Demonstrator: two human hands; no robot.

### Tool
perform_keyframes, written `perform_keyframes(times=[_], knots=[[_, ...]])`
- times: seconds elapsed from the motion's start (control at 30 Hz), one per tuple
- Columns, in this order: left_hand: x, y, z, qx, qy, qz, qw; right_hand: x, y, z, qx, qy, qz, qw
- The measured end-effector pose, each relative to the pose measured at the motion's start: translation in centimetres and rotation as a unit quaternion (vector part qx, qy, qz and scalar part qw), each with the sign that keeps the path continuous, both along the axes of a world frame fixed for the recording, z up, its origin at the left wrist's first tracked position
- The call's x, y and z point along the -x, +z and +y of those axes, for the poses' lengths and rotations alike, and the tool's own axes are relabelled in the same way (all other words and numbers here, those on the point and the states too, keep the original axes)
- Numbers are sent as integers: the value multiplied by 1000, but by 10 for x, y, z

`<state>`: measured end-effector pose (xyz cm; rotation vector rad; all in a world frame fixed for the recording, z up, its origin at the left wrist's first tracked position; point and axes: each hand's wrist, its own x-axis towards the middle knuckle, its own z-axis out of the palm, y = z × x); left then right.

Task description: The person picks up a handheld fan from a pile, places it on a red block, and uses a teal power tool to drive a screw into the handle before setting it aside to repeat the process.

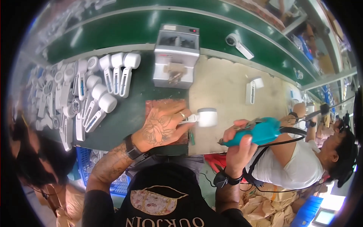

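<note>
The left hand (162,124) grasps a white handheld unit (207,118) by its handle, thumb and fingers closed over it, so much of the handle is hidden. The right hand (239,151) is clenched around a teal electric screwdriver (259,131), whose bit points left. The bit stands to the right of the unit's drum-shaped head and nearer the person's body, apart from it. The left hand is thus the nearer one, touching the unit, while the right is linked to it only across that gap.

The unit lies just right of the left hand's fingers, its long axis running roughly left to right with a slight tilt away from the body. Its head end points right; the drum sits crosswise to the handle, its grey rim toward the far side of the worktop (217,73).

Under the left hand is a red mat (149,109), with a thin green stick (192,138) just beside it. Beyond stands a grey screw feeder (176,60). Farther left lies a crowded pile of similar white units (103,100); to the right, another white unit (250,92) lies well apart.
</note>
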<state>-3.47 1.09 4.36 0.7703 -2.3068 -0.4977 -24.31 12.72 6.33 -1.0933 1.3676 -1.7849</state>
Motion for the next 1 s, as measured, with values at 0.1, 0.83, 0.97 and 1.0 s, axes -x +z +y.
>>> perform_keyframes(times=[0.1, 0.83, 0.97, 1.0], knots=[[-30, -7, -5, -51, -1, -1, 999, -22, 16, -26, 43, 0, -24, 999], [-44, -50, -14, -20, -11, 37, 999, -99, -10, -197, 119, 112, 59, 985], [-48, -53, -14, -55, -20, 16, 998, -99, -4, -171, 58, 136, 89, 985], [-47, -52, -13, -60, -9, 16, 998, -95, -2, -158, 55, 139, 62, 987]])
